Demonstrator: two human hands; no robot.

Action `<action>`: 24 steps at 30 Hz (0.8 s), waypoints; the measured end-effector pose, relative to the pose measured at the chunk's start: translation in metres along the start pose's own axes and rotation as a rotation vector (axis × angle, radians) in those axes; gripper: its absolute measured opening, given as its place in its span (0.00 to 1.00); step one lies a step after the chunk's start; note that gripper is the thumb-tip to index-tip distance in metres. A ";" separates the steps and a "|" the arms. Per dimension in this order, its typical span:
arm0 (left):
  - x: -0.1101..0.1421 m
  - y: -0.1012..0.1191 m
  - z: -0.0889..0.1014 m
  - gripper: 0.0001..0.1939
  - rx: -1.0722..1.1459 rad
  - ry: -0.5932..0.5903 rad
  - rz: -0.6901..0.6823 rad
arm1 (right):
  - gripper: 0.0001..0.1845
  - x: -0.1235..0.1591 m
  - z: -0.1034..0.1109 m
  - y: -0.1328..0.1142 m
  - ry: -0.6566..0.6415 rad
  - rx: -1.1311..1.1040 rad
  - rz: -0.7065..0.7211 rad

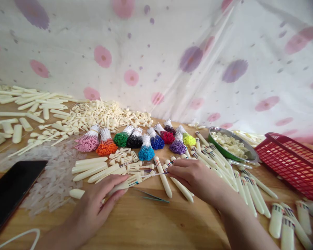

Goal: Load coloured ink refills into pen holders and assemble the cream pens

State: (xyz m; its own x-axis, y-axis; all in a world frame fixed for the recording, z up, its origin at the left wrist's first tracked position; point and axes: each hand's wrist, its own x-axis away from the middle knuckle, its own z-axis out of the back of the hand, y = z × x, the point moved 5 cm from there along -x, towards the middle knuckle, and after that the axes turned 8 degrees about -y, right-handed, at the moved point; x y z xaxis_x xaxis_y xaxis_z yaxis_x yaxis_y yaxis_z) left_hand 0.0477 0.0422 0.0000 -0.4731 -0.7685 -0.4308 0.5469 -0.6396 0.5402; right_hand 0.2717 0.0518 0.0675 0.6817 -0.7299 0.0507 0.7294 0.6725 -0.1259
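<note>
A: What is the left hand [95, 205] holding?

B: A cream pen barrel [125, 183], gripped between thumb and fingers. It lies nearly flat just above the desk [151, 225], its open end with the slotted insert pointing right.

A: And the right hand [195, 177]?

B: Its fingertips are pinched narrow around a thin refill [156, 173] whose other end sits at the barrel's open end. The two hands are close together at the front middle of the desk.

A: What lies right around them?

B: A pair of tweezers [152, 197] rests on the wood just below the barrel. Loose cream barrels [90, 170] lie to the left, and small slotted inserts [125, 158] lie just behind the held barrel. Finished multicolour pens [246, 192] spread under and to the right of the right wrist.

A: Further back?

B: A row of refill bundles: pink [88, 142], orange [106, 146], green [122, 138], black [135, 139], light blue [146, 151], dark blue [156, 140], red [167, 136], purple [177, 146] and yellow [189, 139]. Behind them sits a heap of small cream parts [101, 114].

A: And at the edges?

B: A green metal bowl [219, 147] of cream pieces and a red plastic basket [292, 163] on the right; a dark phone [10, 191] beside a pile of clear bits [54, 177] on the left. A flowered sheet [172, 52] hangs behind.
</note>
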 end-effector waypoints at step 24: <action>0.003 0.003 -0.008 0.16 0.003 -0.071 -0.066 | 0.15 -0.004 0.001 -0.031 0.033 0.099 0.102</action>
State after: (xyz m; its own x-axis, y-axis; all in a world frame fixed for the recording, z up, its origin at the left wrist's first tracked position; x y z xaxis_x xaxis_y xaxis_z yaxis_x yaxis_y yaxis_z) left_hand 0.0537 0.0377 -0.0053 -0.5555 -0.7214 -0.4136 0.5108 -0.6885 0.5148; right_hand 0.2465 0.0339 0.0724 0.7512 -0.6600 0.0102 0.6600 0.7507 -0.0305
